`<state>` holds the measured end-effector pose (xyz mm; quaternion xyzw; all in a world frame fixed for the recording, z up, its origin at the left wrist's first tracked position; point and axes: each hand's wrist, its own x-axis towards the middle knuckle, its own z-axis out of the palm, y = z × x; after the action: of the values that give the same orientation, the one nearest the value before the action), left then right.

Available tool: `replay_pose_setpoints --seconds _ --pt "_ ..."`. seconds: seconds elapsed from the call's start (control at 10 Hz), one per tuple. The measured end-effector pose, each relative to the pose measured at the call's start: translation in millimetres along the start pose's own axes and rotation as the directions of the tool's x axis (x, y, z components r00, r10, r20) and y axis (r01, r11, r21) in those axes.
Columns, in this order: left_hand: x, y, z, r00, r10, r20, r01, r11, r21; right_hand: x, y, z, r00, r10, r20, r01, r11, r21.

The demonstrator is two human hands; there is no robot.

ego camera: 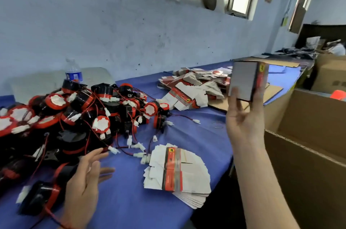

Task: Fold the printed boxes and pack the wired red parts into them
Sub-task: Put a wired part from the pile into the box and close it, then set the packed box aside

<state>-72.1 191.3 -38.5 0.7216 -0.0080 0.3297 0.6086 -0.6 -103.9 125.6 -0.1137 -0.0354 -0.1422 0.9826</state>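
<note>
Left hand (88, 178), 7 o'clock: fingers straight and spread, holding nothing, beside a heap of round red-and-black wired parts (74, 116) at 9 o'clock. Right hand (243, 118), 3 o'clock: thumb and fingers grasp a folded grey-and-red printed box (243, 81), held raised. Fanned stack of flat white printed boxes (179, 172), 6 o'clock, on a blue tablecloth (121, 200).

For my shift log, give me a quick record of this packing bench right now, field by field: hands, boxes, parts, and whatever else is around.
right hand: holds a folded box raised in the air, thumb on one side, fingers on the other
left hand: open, fingers spread, beside the pile of wired red parts
flat boxes: fanned stack near the front; looser heap farther back
carton: open, to the right of the table
other: water bottle behind the pile
</note>
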Motion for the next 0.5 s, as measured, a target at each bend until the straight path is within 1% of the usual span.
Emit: replay_pose_setpoints --seconds 0.1,0.2,0.3,0.4,0.5 --pt "2.8 -3.7 -0.8 0.998 -0.051 -0.025 0.05 0.998 -0.032 10.1 -26.4 -11.3 0.997 0.031 -0.064 -0.008 0.948 0.319" --pt "4.2 -7.6 0.7 0.998 -0.063 -0.028 0.062 0.998 -0.017 10.4 -9.5 -20.7 0.977 0.188 0.099 -0.195 0.979 0.061" --pt "3.6 -9.0 -1.1 0.997 -0.073 -0.016 0.073 0.997 0.02 3.0 28.0 -39.8 0.838 0.427 0.34 0.174 0.382 -0.908" --pt "-1.9 -2.5 -3.5 0.998 -0.061 0.015 0.06 0.995 0.084 -6.0 62.9 -82.2 0.562 0.824 -0.072 0.603 -0.467 -0.646" --pt "0.0 6.2 -0.9 0.996 -0.07 0.057 0.06 0.984 0.168 -17.4 73.9 -97.3 0.506 0.831 -0.232 0.682 -0.549 -0.483"
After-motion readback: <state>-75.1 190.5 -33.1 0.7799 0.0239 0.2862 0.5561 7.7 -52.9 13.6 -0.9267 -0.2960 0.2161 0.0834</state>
